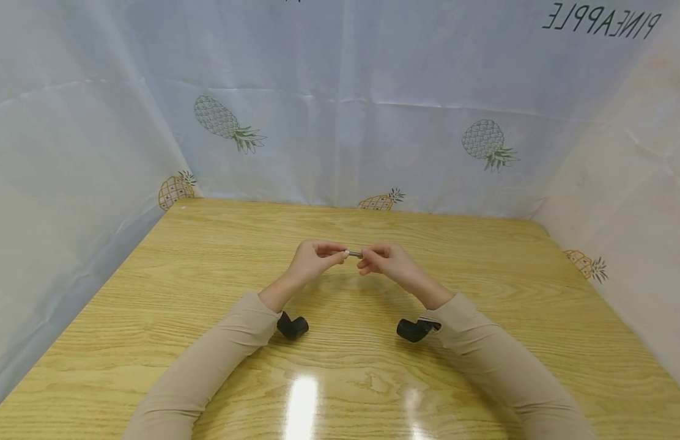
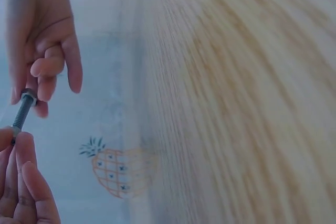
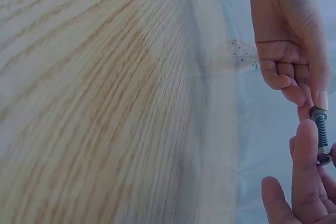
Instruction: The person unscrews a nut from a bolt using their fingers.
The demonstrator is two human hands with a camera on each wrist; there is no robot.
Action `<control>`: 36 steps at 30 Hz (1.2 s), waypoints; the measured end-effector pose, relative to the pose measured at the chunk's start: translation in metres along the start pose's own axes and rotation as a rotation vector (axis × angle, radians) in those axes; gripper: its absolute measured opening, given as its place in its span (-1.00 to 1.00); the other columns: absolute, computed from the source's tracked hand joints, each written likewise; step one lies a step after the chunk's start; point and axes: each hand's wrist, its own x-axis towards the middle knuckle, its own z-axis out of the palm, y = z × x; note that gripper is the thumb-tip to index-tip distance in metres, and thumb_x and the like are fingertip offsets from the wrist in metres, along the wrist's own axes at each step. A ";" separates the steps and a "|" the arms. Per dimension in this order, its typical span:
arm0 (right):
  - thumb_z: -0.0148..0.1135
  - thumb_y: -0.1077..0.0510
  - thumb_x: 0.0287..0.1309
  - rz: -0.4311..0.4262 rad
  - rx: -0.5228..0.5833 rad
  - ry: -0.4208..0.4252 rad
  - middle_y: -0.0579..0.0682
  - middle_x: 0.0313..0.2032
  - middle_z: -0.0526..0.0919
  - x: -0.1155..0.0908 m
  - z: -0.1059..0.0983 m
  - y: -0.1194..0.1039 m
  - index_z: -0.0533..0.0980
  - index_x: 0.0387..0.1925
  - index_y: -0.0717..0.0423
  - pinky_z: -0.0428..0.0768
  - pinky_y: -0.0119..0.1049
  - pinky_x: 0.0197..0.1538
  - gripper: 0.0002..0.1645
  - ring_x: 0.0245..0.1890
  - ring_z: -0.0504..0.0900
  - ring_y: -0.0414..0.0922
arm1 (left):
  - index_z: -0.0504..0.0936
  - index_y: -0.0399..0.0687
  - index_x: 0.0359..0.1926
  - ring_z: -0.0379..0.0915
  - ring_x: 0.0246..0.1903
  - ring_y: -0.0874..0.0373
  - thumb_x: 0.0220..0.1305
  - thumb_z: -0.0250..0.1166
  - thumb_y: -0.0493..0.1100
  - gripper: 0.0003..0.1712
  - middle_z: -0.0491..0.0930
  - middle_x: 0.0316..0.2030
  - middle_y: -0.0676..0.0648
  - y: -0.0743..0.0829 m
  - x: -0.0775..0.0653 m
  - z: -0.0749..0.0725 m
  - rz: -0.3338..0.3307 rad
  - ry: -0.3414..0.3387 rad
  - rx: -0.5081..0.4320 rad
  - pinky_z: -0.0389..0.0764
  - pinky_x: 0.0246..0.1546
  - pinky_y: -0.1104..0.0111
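A threaded metal bolt (image 1: 354,253) is held level above the table between both hands. My left hand (image 1: 314,260) pinches one end of it between thumb and fingers. At the other end, my right hand (image 1: 391,263) pinches a nut (image 3: 324,159) with thumb and fingertips. The bare thread of the bolt (image 2: 22,115) shows between the two grips in the left wrist view. In the right wrist view, a thicker end of the bolt (image 3: 318,113) sits under the left fingertips.
Below the hands lies a wood-grain table (image 1: 351,366). White cloth curtain (image 1: 340,146) printed with pineapples stands behind it and along both sides. Black wrist-camera mounts (image 1: 414,330) stick out under the beige sleeves (image 1: 224,342).
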 end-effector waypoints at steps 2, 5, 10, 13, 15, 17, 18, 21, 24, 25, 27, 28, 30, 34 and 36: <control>0.00 0.07 0.35 0.001 -0.009 0.006 0.24 -0.09 0.63 0.000 0.000 0.000 0.45 0.08 0.29 0.53 -0.11 0.16 -0.57 -0.21 0.69 -0.20 | 0.66 -0.16 -0.06 0.65 -0.24 0.16 0.19 0.31 -0.10 -0.67 0.69 -0.16 -0.18 0.000 0.000 0.000 0.002 0.000 -0.001 0.61 -0.06 0.26; 0.06 0.08 0.32 -0.004 -0.037 0.021 0.27 -0.03 0.61 0.001 0.000 0.000 0.46 0.07 0.23 0.48 -0.04 0.21 -0.61 -0.09 0.66 -0.07 | 0.66 -0.15 -0.06 0.65 -0.24 0.17 0.19 0.30 -0.09 -0.67 0.69 -0.16 -0.18 -0.001 0.000 0.000 0.002 -0.001 -0.001 0.61 -0.04 0.22; 0.17 0.11 0.24 -0.033 -0.088 0.070 0.24 0.00 0.59 0.000 0.001 0.000 0.47 0.04 0.20 0.48 -0.02 0.19 -0.62 -0.01 0.61 0.02 | 0.66 -0.14 -0.06 0.64 -0.25 0.20 0.20 0.30 -0.09 -0.67 0.70 -0.17 -0.16 -0.001 0.000 -0.001 0.004 -0.002 0.010 0.61 -0.05 0.23; 0.22 0.15 0.19 -0.048 -0.090 0.092 0.19 0.00 0.57 -0.001 0.002 0.000 0.48 0.01 0.20 0.52 -0.06 0.13 -0.64 -0.01 0.60 0.00 | 0.66 -0.14 -0.06 0.65 -0.25 0.17 0.19 0.30 -0.09 -0.67 0.70 -0.18 -0.17 -0.001 0.000 -0.001 0.005 0.000 0.012 0.62 -0.08 0.27; 0.24 0.14 0.17 -0.049 -0.088 0.090 0.17 0.02 0.56 -0.001 0.002 -0.001 0.46 0.03 0.21 0.53 -0.05 0.12 -0.59 0.00 0.58 0.01 | 0.66 -0.15 -0.06 0.65 -0.24 0.15 0.19 0.30 -0.09 -0.67 0.70 -0.17 -0.18 -0.001 0.000 -0.001 0.003 -0.001 0.010 0.62 -0.09 0.28; 0.25 0.09 0.17 -0.041 -0.092 0.076 0.18 0.05 0.55 -0.001 0.001 -0.001 0.43 0.09 0.20 0.52 -0.03 0.13 -0.51 0.03 0.57 0.03 | 0.66 -0.15 -0.06 0.65 -0.23 0.15 0.20 0.30 -0.09 -0.67 0.70 -0.17 -0.18 -0.001 0.000 -0.001 0.000 -0.002 0.009 0.62 -0.08 0.28; 0.23 0.05 0.18 -0.039 -0.089 0.059 0.19 0.06 0.55 -0.001 0.001 -0.001 0.41 0.13 0.21 0.51 -0.02 0.14 -0.47 0.04 0.57 0.04 | 0.66 -0.14 -0.06 0.65 -0.23 0.15 0.19 0.30 -0.08 -0.67 0.70 -0.17 -0.17 0.000 0.000 -0.001 -0.002 -0.002 0.008 0.62 -0.08 0.28; 0.12 -0.06 0.26 -0.028 -0.073 0.006 0.24 0.05 0.56 0.000 -0.001 -0.001 0.36 0.20 0.23 0.51 -0.03 0.16 -0.40 0.01 0.61 0.03 | 0.66 -0.14 -0.06 0.65 -0.22 0.15 0.20 0.29 -0.08 -0.67 0.70 -0.17 -0.17 0.000 0.000 -0.001 -0.005 -0.005 0.007 0.61 -0.07 0.28; -0.04 -0.09 0.36 -0.001 -0.029 -0.025 0.21 -0.07 0.62 0.002 -0.001 -0.001 0.37 0.17 0.33 0.55 -0.12 0.13 -0.39 -0.15 0.67 -0.09 | 0.65 -0.18 -0.05 0.65 -0.19 0.07 0.21 0.28 -0.11 -0.67 0.69 -0.16 -0.21 0.009 -0.005 -0.002 -0.004 -0.010 0.007 0.61 -0.05 0.26; -0.07 -0.09 0.37 0.006 -0.020 -0.025 0.18 -0.12 0.63 0.002 -0.001 -0.001 0.39 0.14 0.36 0.56 -0.15 0.12 -0.39 -0.20 0.66 -0.14 | 0.64 -0.21 -0.05 0.65 -0.18 0.06 0.22 0.28 -0.13 -0.67 0.68 -0.15 -0.23 0.013 -0.008 -0.002 -0.002 -0.013 0.009 0.61 -0.04 0.26; -0.10 -0.06 0.39 0.023 -0.009 -0.016 0.11 -0.20 0.63 0.002 -0.001 -0.002 0.42 0.10 0.39 0.58 -0.19 0.09 -0.42 -0.29 0.64 -0.22 | 0.63 -0.25 -0.03 0.65 -0.17 0.03 0.23 0.26 -0.16 -0.67 0.67 -0.13 -0.26 0.021 -0.013 -0.002 -0.001 -0.017 0.010 0.60 -0.02 0.25; -0.09 -0.04 0.39 0.023 -0.006 -0.014 0.10 -0.21 0.63 0.002 -0.001 -0.002 0.42 0.09 0.39 0.58 -0.18 0.08 -0.43 -0.28 0.64 -0.21 | 0.62 -0.28 -0.03 0.64 -0.16 0.02 0.23 0.26 -0.18 -0.67 0.66 -0.13 -0.28 0.024 -0.015 -0.003 -0.001 -0.018 0.008 0.60 -0.02 0.25; -0.07 -0.03 0.38 0.020 -0.012 -0.007 0.12 -0.18 0.64 0.001 -0.001 -0.002 0.43 0.09 0.35 0.58 -0.16 0.09 -0.47 -0.23 0.65 -0.16 | 0.62 -0.29 -0.02 0.65 -0.17 0.05 0.23 0.25 -0.20 -0.67 0.66 -0.12 -0.29 0.027 -0.017 -0.003 -0.004 -0.019 0.006 0.60 -0.02 0.25; 0.01 0.03 0.35 -0.008 -0.016 0.004 0.27 -0.04 0.59 0.001 0.000 -0.001 0.43 0.07 0.31 0.53 -0.12 0.15 -0.55 0.01 0.59 0.09 | 0.62 -0.29 -0.02 0.65 -0.17 0.04 0.23 0.26 -0.19 -0.67 0.66 -0.12 -0.29 0.026 -0.017 -0.003 -0.007 -0.021 0.008 0.60 -0.02 0.25; 0.05 0.08 0.32 -0.021 -0.021 0.017 0.31 0.01 0.56 0.001 0.000 0.000 0.44 0.06 0.30 0.52 -0.11 0.17 -0.58 0.08 0.55 0.15 | 0.62 -0.29 -0.02 0.65 -0.18 0.05 0.23 0.26 -0.19 -0.67 0.66 -0.13 -0.28 0.026 -0.017 -0.004 -0.006 -0.022 0.010 0.60 -0.02 0.25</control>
